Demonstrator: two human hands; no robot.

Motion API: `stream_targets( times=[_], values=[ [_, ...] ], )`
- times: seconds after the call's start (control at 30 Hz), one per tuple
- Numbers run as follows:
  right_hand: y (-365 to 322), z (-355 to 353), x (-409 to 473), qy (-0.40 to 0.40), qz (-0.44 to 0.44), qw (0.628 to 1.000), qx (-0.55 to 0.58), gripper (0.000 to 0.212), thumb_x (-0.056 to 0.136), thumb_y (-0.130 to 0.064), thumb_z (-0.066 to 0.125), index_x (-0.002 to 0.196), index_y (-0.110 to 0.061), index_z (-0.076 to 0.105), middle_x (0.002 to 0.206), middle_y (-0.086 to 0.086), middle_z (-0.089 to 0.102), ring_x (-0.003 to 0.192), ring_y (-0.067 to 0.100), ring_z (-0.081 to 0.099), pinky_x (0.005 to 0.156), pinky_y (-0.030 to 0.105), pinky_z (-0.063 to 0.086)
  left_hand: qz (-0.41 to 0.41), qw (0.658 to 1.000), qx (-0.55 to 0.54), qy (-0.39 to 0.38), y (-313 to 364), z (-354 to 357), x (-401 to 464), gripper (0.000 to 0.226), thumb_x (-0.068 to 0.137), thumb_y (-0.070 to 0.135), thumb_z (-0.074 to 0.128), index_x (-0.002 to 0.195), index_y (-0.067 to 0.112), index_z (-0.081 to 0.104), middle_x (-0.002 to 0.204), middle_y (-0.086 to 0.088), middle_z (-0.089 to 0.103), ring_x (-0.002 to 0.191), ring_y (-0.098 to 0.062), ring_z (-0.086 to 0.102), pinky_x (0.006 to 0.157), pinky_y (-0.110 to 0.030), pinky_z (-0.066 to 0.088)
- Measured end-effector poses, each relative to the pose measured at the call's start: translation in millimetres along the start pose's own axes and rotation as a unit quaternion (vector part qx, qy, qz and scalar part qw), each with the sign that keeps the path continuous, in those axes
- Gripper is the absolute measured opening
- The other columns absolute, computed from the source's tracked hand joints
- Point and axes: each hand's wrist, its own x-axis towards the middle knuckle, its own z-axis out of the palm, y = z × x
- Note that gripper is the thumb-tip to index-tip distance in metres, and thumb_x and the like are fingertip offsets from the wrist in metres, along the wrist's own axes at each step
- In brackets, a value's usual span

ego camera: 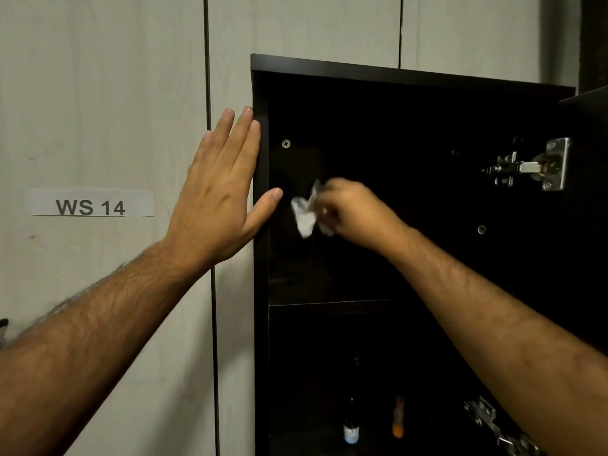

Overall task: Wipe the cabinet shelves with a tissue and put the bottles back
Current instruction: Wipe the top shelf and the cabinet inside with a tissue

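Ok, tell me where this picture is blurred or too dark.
Head view: the tissue and right hand are motion-blurred; the cabinet interior is very dark, so the bottles below barely show; the left hand and label are sharp.

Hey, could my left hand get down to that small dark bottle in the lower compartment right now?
Probably yes. The left hand lies flat on the cabinet's left edge, holding nothing, and the small dark bottle stands at the open front below the shelf, nothing before it.
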Motion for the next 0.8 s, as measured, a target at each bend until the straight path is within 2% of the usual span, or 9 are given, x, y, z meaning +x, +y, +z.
stream_targets(
  times=[0.1, 0.2, 0.27, 0.4, 0.47, 0.53, 0.6, 0.7, 0.8],
  values=[
    [21, -18, 17, 0.166, 0.134, 0.976, 0.036, 0.019, 0.084, -0.01, 0.066, 0.101, -0.009, 0.074, 0.103, 0.011, 0.07, 0.098, 0.026, 0.065, 0.082, 0.019, 0.042, -0.005, 1.0, 0.004, -0.001, 1, 0, -2, 0.076, 0.097, 0.05, 0.034, 0.154, 0.005, 0.012, 0.162, -0.013, 0.008, 0.151, -0.027, 0.002, 0.122, -0.049, 0.011],
    [5, -9, 32, 0.18, 0.181, 0.966, 0.043, 0.021, 0.084, -0.013, 0.068, 0.105, -0.011, 0.072, 0.104, 0.008, 0.071, 0.098, 0.022, 0.066, 0.081, 0.02, 0.044, -0.007, 1.0, 0.0, 0.0, 3, 1, -3, 0.075, 0.098, 0.048, 0.036, 0.154, 0.004, 0.012, 0.162, -0.013, 0.007, 0.151, -0.027, 0.002, 0.122, -0.048, 0.01],
    [-18, 4, 33, 0.143, 0.158, 0.975, 0.059, 0.022, 0.081, -0.015, 0.07, 0.103, -0.012, 0.071, 0.1, 0.007, 0.07, 0.096, 0.022, 0.066, 0.08, 0.023, 0.046, -0.007, 1.0, -0.006, 0.007, 3, 2, -4, 0.074, 0.098, 0.046, 0.038, 0.154, 0.004, 0.012, 0.162, -0.014, 0.008, 0.15, -0.028, 0.003, 0.122, -0.048, 0.01],
    [-57, 25, 22, 0.013, 0.043, 0.999, 0.026, 0.019, 0.085, -0.014, 0.069, 0.104, -0.014, 0.069, 0.104, 0.002, 0.063, 0.094, 0.015, 0.061, 0.077, 0.018, 0.044, -0.012, 1.0, -0.007, 0.005, 3, 3, -5, 0.074, 0.099, 0.045, 0.038, 0.154, 0.003, 0.012, 0.162, -0.015, 0.007, 0.15, -0.028, 0.003, 0.122, -0.046, 0.009],
    [-60, 29, 15, -0.068, 0.023, 0.997, 0.001, 0.006, 0.089, -0.015, 0.065, 0.094, -0.018, 0.066, 0.097, -0.003, 0.062, 0.089, 0.012, 0.064, 0.069, 0.012, 0.047, -0.015, 1.0, -0.007, 0.003, 4, 2, -5, 0.073, 0.099, 0.044, 0.038, 0.154, 0.003, 0.012, 0.162, -0.015, 0.008, 0.15, -0.028, 0.003, 0.122, -0.046, 0.009],
    [-58, 34, 8, -0.146, -0.015, 0.989, -0.018, 0.003, 0.092, -0.016, 0.061, 0.091, -0.017, 0.064, 0.091, 0.001, 0.065, 0.088, 0.019, 0.066, 0.067, 0.02, 0.052, -0.015, 1.0, -0.008, 0.006, 5, 1, -5, 0.072, 0.099, 0.043, 0.039, 0.154, 0.003, 0.012, 0.162, -0.015, 0.009, 0.15, -0.029, 0.004, 0.122, -0.046, 0.009],
    [-59, 33, -1, -0.207, -0.05, 0.977, -0.027, 0.013, 0.092, -0.017, 0.061, 0.101, -0.011, 0.067, 0.102, 0.005, 0.063, 0.094, 0.02, 0.063, 0.078, 0.031, 0.052, -0.017, 1.0, -0.009, 0.007, 6, 1, -6, 0.072, 0.1, 0.043, 0.039, 0.153, 0.003, 0.013, 0.162, -0.016, 0.009, 0.15, -0.03, 0.004, 0.122, -0.046, 0.009],
    [-50, 24, -11, -0.258, -0.012, 0.965, -0.037, 0.021, 0.091, -0.027, 0.062, 0.103, -0.01, 0.067, 0.099, -0.002, 0.059, 0.086, 0.011, 0.057, 0.076, 0.029, 0.05, -0.02, 1.0, -0.013, 0.007, 6, 1, -7, 0.072, 0.1, 0.042, 0.039, 0.154, 0.003, 0.012, 0.162, -0.015, 0.009, 0.15, -0.03, 0.004, 0.122, -0.046, 0.008],
    [-35, 11, -16, -0.278, 0.035, 0.958, -0.06, 0.018, 0.086, -0.035, 0.064, 0.086, -0.019, 0.072, 0.092, -0.002, 0.065, 0.084, 0.018, 0.063, 0.073, 0.033, 0.052, -0.02, 1.0, -0.014, 0.008, 5, 1, -7, 0.072, 0.1, 0.042, 0.039, 0.154, 0.003, 0.012, 0.162, -0.015, 0.009, 0.15, -0.03, 0.004, 0.122, -0.047, 0.009]
  ],
)
